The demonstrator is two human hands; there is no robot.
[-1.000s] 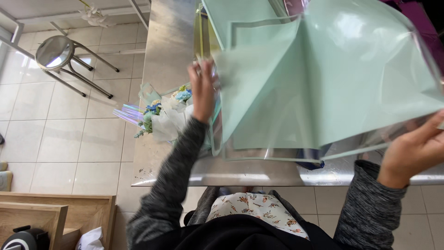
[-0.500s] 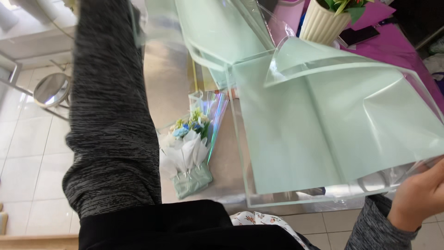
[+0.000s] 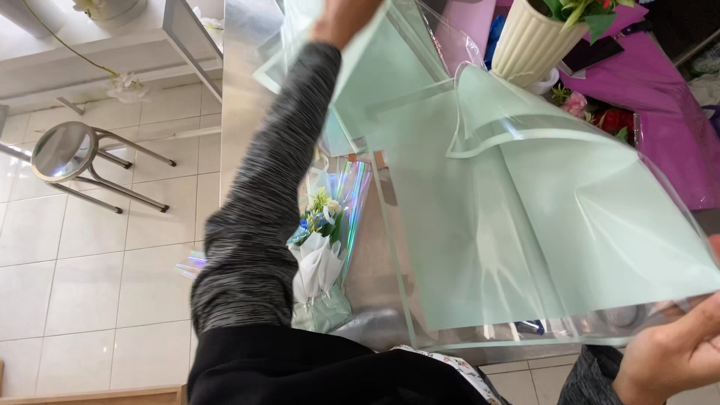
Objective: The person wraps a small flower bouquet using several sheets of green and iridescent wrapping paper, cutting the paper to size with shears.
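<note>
A round metal stool (image 3: 71, 154) is standing on the white tiled floor (image 3: 90, 270) at the far left, well apart from the work. Next comes the steel table (image 3: 244, 67), and on it a small wrapped bouquet (image 3: 321, 259) of white, yellow and blue flowers is lying beside an iridescent film strip (image 3: 352, 191).

The left hand (image 3: 341, 16) is reaching far up and away, its grey knit sleeve (image 3: 262, 217) crossing the view. It is gripping the far edge of the mint-green wrapping sheet (image 3: 525, 247), though its fingers are cut off by the frame, so how tightly they are closing cannot be told. The sheet, matte green with clear borders, is being held spread above the table, one upper corner curling over on itself.

The right hand (image 3: 671, 356) is pinching the near edge at the lower right, thumb on top and fingers underneath.

To do this well, I judge both hands should be keeping even tension so the film stays flat, flicking out the curled corner, and lowering the sheet square to the table edge without dragging it over the bouquet.

Further right, a ribbed cream vase (image 3: 529, 41) is standing on purple wrapping paper (image 3: 660, 112), near pink and red blooms (image 3: 596, 112).
</note>
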